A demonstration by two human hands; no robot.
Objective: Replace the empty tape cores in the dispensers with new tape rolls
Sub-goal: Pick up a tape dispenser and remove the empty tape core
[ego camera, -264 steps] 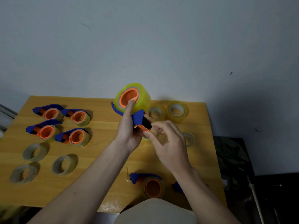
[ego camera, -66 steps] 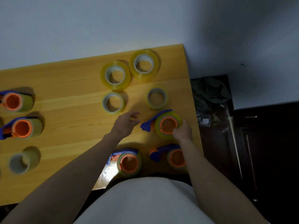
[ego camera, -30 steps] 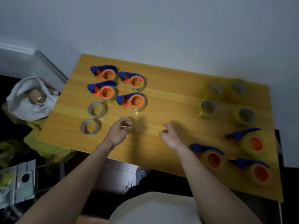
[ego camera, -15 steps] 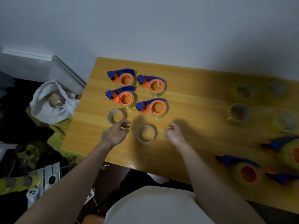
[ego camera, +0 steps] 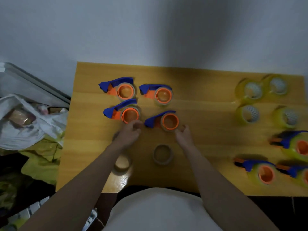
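Both hands sit over the near-right dispenser (ego camera: 164, 121) of the four-dispenser group at far left of the tabletop (ego camera: 208, 130). Left hand (ego camera: 129, 132): fingers loosely curled near its blue nose, holding nothing I can make out. Right hand (ego camera: 184, 135): fingers relaxed and slightly spread, tips just beside the orange hub; contact unclear, frame is blurred. Two empty cores (ego camera: 162, 154) lie near the person, one partly under the left forearm. Four new tape rolls (ego camera: 249, 115) far right; three loaded dispensers (ego camera: 260, 170) near right.
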